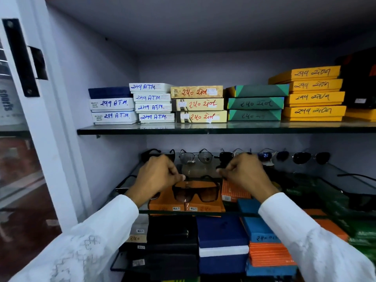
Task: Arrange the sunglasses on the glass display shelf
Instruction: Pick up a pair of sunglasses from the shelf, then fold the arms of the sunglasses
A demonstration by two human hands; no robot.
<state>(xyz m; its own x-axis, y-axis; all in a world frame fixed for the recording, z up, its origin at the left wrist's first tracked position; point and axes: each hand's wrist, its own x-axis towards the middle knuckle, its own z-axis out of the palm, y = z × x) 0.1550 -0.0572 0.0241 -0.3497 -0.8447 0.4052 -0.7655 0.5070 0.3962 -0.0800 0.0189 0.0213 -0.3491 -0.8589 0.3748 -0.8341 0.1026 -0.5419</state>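
Head view. Both hands are raised at the middle glass display shelf inside a white cabinet. The left hand, in a white sleeve, has its fingers curled and pressed together at the left end of a pair of dark-framed sunglasses with brown tinted lenses. The right hand has its fingers likewise closed at the right end; whether they pinch the temple arm cannot be told, the contact being hidden. These sunglasses sit at the centre of the frame, lenses toward the camera, directly above flat orange cardboard boxes lying on the shelf — touching or just clear cannot be told.

At 12 o'clock from the hands, along the back of the same shelf, stands a row of sunglasses: clear-lens metal aviators, blue-lens aviators and black-lens aviators toward 2 o'clock.

The upper glass shelf carries stacked boxes — white hand-lettered boxes, yellow boxes, green boxes.

At 6 o'clock, below the shelf edge, lie a navy-and-white box and a black case.
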